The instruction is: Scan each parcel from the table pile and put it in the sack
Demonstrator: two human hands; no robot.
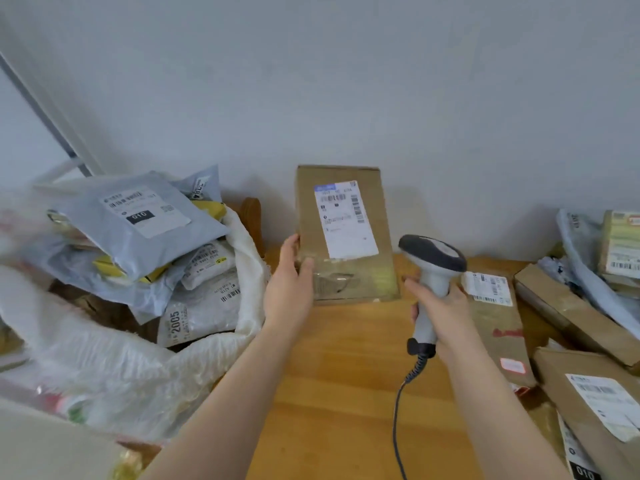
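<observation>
Parcel (346, 233), a brown box with its label facing out, stands upright at the table's (346, 375) far edge, by the wall. Off the left edge, the white sack (138, 368) is heaped with grey and white mailers (138, 226). The left hand (291, 282) grips the box's lower left side. The right hand (440, 306) is wrapped round the scanner's (433, 261) handle.

The wooden counter (346, 393) carried a cardboard box (346, 237) standing upright near the wall (346, 81), its white label (346, 220) facing forward. To its right lay a flat brown parcel (498, 327) with a label (488, 287) at its far end, beside it a long cardboard carton (571, 317) set at an angle, and a labelled box (588, 400) at the near right corner, grey mailers (588, 271) heaped behind.
</observation>
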